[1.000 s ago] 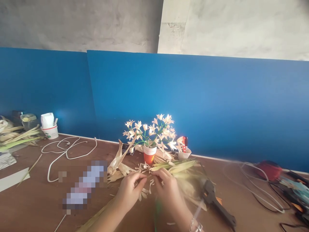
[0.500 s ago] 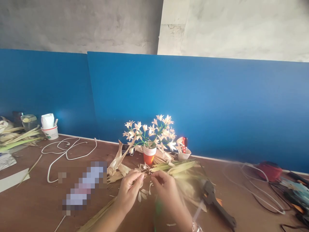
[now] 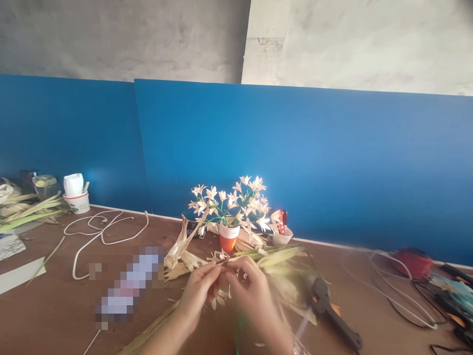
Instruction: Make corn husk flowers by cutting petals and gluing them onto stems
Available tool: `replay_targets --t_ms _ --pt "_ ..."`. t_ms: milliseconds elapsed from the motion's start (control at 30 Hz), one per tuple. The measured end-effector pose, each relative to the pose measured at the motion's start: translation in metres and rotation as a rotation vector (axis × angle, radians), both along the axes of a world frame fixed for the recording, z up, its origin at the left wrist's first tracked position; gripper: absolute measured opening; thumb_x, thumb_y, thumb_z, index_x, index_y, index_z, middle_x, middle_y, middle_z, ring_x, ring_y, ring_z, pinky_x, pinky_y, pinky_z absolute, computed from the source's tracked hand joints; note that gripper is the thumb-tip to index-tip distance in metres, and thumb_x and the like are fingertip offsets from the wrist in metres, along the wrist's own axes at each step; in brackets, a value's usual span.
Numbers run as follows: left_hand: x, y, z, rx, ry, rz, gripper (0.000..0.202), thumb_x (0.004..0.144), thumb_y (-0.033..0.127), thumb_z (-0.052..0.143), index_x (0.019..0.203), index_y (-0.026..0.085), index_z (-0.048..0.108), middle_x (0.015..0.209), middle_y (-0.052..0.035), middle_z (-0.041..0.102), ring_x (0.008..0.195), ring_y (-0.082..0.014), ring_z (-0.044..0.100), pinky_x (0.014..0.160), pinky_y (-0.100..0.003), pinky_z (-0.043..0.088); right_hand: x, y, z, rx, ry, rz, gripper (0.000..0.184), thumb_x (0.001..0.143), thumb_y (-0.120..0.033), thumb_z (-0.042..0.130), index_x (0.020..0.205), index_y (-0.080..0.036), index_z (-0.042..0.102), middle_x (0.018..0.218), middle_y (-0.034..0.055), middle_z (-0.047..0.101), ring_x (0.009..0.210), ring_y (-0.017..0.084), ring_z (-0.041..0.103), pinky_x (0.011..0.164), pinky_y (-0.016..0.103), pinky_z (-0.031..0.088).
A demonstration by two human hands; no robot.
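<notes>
Low over the brown table, my left hand (image 3: 201, 291) and my right hand (image 3: 251, 288) meet, their fingertips pinched close together. Whatever lies between the fingers is too small and hidden to name. Beneath them are small pale husk pieces (image 3: 220, 297). Just beyond stands a red and white paper cup (image 3: 229, 239) holding cream husk flowers (image 3: 232, 199) on green stems. A blurred green strip (image 3: 241, 325) shows below my right hand. Pale green corn husks (image 3: 284, 259) lie beside that hand, and dry husks (image 3: 181, 246) lie beyond my left one.
A black glue gun (image 3: 332, 315) lies right of my right hand. White cables (image 3: 107, 229) loop at the left, near a white cup (image 3: 77, 202). Another white cup (image 3: 283, 236) holds a red-handled tool (image 3: 283, 222). A blue partition (image 3: 295, 162) stands behind the table.
My two hands have come closer, and their fingertips now nearly touch. My right hand has shifted slightly left and its fingers have moved. The things on the table look unmoved.
</notes>
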State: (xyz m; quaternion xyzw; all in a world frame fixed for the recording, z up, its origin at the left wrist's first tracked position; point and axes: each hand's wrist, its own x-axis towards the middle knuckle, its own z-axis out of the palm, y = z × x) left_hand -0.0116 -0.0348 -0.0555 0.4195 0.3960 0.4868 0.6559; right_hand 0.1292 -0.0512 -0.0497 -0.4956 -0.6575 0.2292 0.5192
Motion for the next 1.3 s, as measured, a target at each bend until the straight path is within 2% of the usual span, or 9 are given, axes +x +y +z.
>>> replay_targets --t_ms 133,233,333,467,733,1033,1167,1233,1300 --pt "0.004 -0.004 -0.003 0.038 -0.027 -0.056 0.033 0.071 0.045 0.070 0.062 0.014 0.064 0.051 0.0023 0.052 0.050 -0.0105 0.046 0.048 -0.022 0.034 -0.002 -0.001 -0.006 0.127 -0.241 -0.023 0.018 0.081 -0.011 0.054 0.083 -0.023 0.067 0.083 0.0035 0.059 0.077 0.018 0.058 0.068 0.028 0.047" --pt "0.005 -0.004 -0.003 0.043 -0.063 -0.078 0.030 0.073 0.040 0.067 0.058 0.014 0.062 0.054 0.0007 0.055 0.052 -0.0116 0.049 0.050 -0.023 0.036 0.001 -0.001 -0.006 0.149 -0.313 -0.027 0.018 0.085 -0.012 0.052 0.081 -0.023 0.067 0.082 0.0037 0.059 0.078 0.019 0.058 0.069 0.029 0.046" --pt "0.004 -0.003 -0.004 -0.004 -0.160 -0.100 0.025 0.075 0.034 0.062 0.061 0.013 0.064 0.059 -0.0018 0.058 0.055 -0.0125 0.050 0.053 -0.024 0.038 0.005 0.000 -0.003 0.143 -0.293 0.012 0.019 0.087 -0.011 0.050 0.079 -0.022 0.064 0.081 0.0034 0.059 0.078 0.018 0.057 0.069 0.029 0.046" --pt "0.003 -0.002 -0.007 -0.116 -0.238 -0.115 0.019 0.075 0.029 0.060 0.067 0.013 0.066 0.064 -0.0034 0.060 0.059 -0.0132 0.052 0.056 -0.025 0.040 0.009 0.002 -0.002 0.130 -0.252 0.065 0.019 0.080 -0.007 0.055 0.084 -0.022 0.065 0.086 0.0032 0.059 0.083 0.018 0.057 0.073 0.029 0.047" --pt "0.002 -0.003 -0.004 -0.105 -0.236 -0.224 0.016 0.073 0.026 0.063 0.071 0.011 0.067 0.069 -0.0052 0.062 0.063 -0.0136 0.054 0.059 -0.025 0.041 0.007 0.003 0.003 0.013 -0.041 0.059 0.020 0.085 -0.011 0.050 0.068 -0.021 0.052 0.077 0.0004 0.056 0.075 0.016 0.056 0.068 0.027 0.045" --pt "-0.002 0.000 -0.005 -0.289 -0.243 -0.277 0.011 0.067 0.022 0.071 0.066 0.012 0.067 0.059 -0.0015 0.059 0.052 -0.0078 0.048 0.048 -0.019 0.031 0.017 0.003 0.000 0.086 -0.313 0.095 0.021 0.094 -0.017 0.038 0.074 -0.023 0.043 0.077 -0.0001 0.052 0.073 0.016 0.051 0.067 0.028 0.040" --pt "-0.004 0.000 -0.002 -0.061 -0.051 -0.230 0.018 0.073 0.031 0.067 0.073 0.015 0.072 0.068 -0.0042 0.065 0.063 -0.0148 0.057 0.055 -0.023 0.039 0.017 0.003 0.001 0.118 -0.371 0.065 0.021 0.095 -0.016 0.036 0.075 -0.023 0.041 0.077 0.0004 0.050 0.073 0.017 0.049 0.066 0.028 0.039" --pt "-0.005 -0.002 0.002 0.141 0.096 -0.103 0.022 0.077 0.034 0.064 0.088 0.019 0.075 0.091 -0.0069 0.071 0.087 -0.0222 0.062 0.072 -0.029 0.046 0.017 0.003 0.003 0.120 -0.367 0.059 0.021 0.095 -0.017 0.038 0.075 -0.023 0.041 0.077 0.0005 0.050 0.074 0.017 0.049 0.067 0.029 0.040" --pt "-0.005 -0.005 0.006 0.331 0.241 0.006 0.025 0.078 0.035 0.064 0.098 0.022 0.074 0.108 -0.0077 0.069 0.106 -0.0267 0.057 0.089 -0.033 0.043 0.017 0.002 0.006 0.110 -0.355 0.071 0.020 0.094 -0.017 0.040 0.075 -0.022 0.042 0.078 0.0005 0.050 0.075 0.017 0.050 0.068 0.029 0.040"
